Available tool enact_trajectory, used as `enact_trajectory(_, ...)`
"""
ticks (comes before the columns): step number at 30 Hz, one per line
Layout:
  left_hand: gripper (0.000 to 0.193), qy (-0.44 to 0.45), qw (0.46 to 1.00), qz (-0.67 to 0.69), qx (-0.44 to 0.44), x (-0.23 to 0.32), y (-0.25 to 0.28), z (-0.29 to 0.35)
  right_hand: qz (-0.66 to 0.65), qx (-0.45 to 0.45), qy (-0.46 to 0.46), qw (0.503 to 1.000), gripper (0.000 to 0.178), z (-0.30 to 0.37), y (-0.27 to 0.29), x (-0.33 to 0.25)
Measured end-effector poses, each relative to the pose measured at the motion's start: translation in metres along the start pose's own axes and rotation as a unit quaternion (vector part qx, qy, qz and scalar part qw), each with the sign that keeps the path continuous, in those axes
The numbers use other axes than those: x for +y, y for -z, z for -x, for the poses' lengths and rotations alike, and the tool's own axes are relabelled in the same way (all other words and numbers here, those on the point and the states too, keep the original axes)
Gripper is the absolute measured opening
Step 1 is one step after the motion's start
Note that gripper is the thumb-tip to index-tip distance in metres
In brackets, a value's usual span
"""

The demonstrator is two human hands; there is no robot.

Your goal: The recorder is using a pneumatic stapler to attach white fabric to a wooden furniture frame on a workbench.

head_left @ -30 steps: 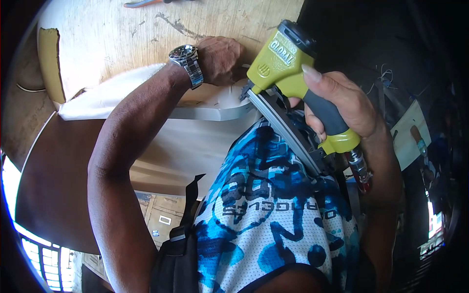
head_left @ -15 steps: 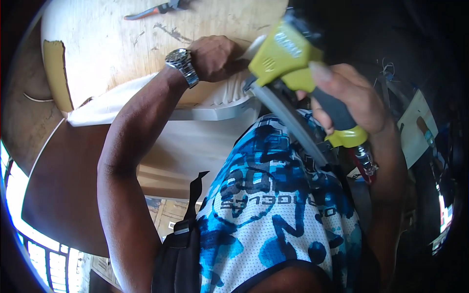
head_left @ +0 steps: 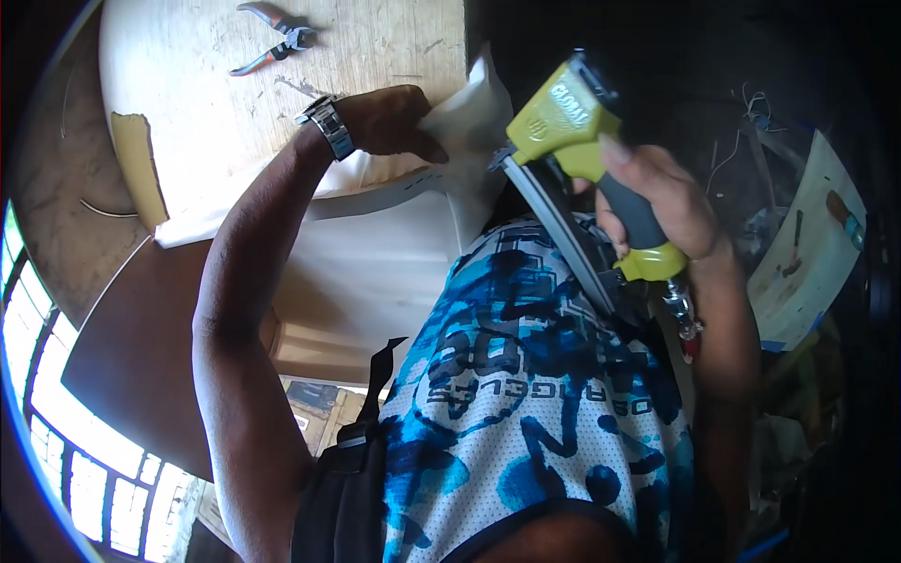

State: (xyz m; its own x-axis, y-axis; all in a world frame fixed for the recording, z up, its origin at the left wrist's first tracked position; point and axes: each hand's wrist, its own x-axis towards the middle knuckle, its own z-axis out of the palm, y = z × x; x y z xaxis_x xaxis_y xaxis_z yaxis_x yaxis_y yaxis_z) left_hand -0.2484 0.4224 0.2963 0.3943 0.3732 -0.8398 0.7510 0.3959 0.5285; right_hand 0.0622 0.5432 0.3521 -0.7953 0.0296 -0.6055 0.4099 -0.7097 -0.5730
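My right hand [head_left: 662, 192] is wrapped round the dark grip of a yellow-green air staple gun [head_left: 561, 111]. Its nose points up and away, and its long grey magazine slants down toward my shirt. My left hand [head_left: 380, 120], a metal watch on the wrist, is at the edge of a white upholstery cover [head_left: 474, 122] on a wooden panel [head_left: 375, 42]. Thumb and fingers stand apart, with the cover's loose flap between them. That flap sticks up at the panel's right corner. Staples show along the cover's near edge.
Pliers [head_left: 296, 39] with orange-and-black handles lie spread on the panel. A yellowish strip [head_left: 139, 169] rests at its left edge, by a brown board [head_left: 141, 347]. To the right, a pale sheet [head_left: 812, 244] carries a brush-like tool. An air fitting [head_left: 680, 310] hangs from the stapler.
My left hand has shifted slightly left and its grip has loosened; the cover's flap now rises. The staple gun has moved a little right and down. More of the pliers shows.
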Motion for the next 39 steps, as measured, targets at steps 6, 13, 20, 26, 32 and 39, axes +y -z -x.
enact_trajectory(6, 0.034, -0.014, 0.993, 0.038, 0.114, -0.006, -0.016, 0.016, -0.024, -0.027, -0.002, 0.999, 0.062, -0.032, 0.001, 0.025)
enact_trajectory(13, 0.033, 0.034, 0.977, -0.064, 0.202, -0.003, -0.019, 0.014, -0.082, -0.017, -0.040, 0.996, 0.061, -0.056, -0.006, 0.036)
enact_trajectory(20, 0.037, 0.023, 0.977, -0.058, 0.206, -0.001, -0.017, 0.010, -0.180, -0.049, -0.089, 0.978, 0.055, -0.075, 0.010, 0.052)
enact_trajectory(26, 0.035, 0.031, 0.980, -0.046, 0.190, 0.006, -0.012, 0.008, -0.177, -0.043, -0.075, 0.980, 0.058, -0.078, 0.007, 0.039)
enact_trajectory(32, 0.030, -0.052, 0.974, -0.061, 0.210, -0.006, -0.021, 0.007, -0.156, -0.085, -0.066, 0.982, 0.052, -0.083, 0.010, 0.029)
enact_trajectory(39, 0.029, -0.083, 0.938, -0.079, 0.326, -0.019, -0.014, 0.000, -0.072, -0.106, -0.137, 0.982, 0.056, -0.079, 0.026, 0.007)
